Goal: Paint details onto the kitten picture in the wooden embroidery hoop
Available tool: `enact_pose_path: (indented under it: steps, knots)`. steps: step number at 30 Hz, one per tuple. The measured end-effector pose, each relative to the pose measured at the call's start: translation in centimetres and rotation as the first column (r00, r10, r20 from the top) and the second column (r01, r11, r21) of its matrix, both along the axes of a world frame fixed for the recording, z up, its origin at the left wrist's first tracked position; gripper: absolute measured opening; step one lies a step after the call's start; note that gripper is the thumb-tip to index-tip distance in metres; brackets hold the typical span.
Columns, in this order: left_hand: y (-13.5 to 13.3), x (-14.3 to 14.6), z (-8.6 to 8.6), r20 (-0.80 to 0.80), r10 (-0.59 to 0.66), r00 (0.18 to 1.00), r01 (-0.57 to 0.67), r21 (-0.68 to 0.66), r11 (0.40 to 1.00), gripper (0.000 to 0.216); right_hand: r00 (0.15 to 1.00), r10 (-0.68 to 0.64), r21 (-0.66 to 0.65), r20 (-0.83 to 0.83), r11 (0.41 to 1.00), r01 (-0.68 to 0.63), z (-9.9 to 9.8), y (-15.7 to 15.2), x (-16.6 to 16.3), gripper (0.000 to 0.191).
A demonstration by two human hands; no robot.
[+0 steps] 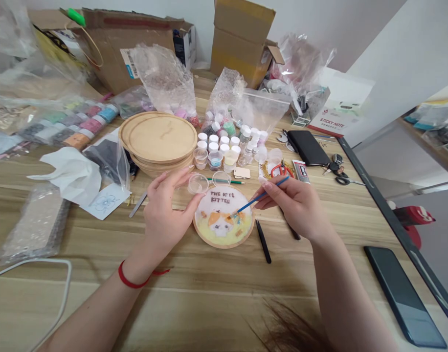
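My right hand (292,200) pinches a slim blue paintbrush (262,195), its tip at the picture on a round wooden plaque (249,234). The plaque shows dark lettering above an orange and white kitten on yellow. A small clear plastic cup (198,184) sits between the thumb and fingers of my left hand (167,208), at the plaque's upper left edge. Its clear lid (221,179) reaches over the plaque's top edge. Black tweezers (263,242) lie to the right of the plaque. Behind it lies a green pencil (235,182).
Stacked round wooden boards (158,137) stand behind my left hand, beside several white-capped jars (224,142). A phone (403,293) lies at the right, with a black wallet (308,147) and keys (334,165) farther back. A bubble-wrapped pack (35,220) and white cable (68,278) are at left.
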State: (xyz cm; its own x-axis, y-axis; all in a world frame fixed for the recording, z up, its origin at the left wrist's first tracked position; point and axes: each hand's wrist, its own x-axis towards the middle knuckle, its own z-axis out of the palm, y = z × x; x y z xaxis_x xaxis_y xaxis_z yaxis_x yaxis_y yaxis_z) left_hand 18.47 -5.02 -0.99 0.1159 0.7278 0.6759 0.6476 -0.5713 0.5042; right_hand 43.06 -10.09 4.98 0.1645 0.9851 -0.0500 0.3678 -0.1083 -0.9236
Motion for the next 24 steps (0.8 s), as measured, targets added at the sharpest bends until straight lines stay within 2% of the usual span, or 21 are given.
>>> enact_pose_path:
  steps: [5,12,18,24]
  knots:
    - [0.01,-0.02,-0.13,-0.001,0.01,1.0,-0.01,-0.022,1.0,0.054,0.998,0.031,0.006,-0.059,1.0,-0.031,-0.46,0.07,-0.39,0.046]
    - [0.09,0.01,-0.06,-0.007,0.01,1.0,-0.01,0.041,0.999,0.056,0.999,-0.012,-0.016,0.046,1.0,0.013,0.09,-0.01,-0.03,0.048]
    - [0.16,-0.02,-0.13,-0.003,-0.011,1.0,0.011,0.047,0.999,0.058,0.999,0.021,-0.034,0.033,0.999,-0.019,-0.18,0.04,-0.02,0.049]
    - [0.18,0.02,-0.04,-0.009,-0.014,1.0,0.014,0.058,0.998,0.059,0.997,-0.021,-0.007,0.072,1.0,0.021,0.35,-0.03,0.09,0.047]
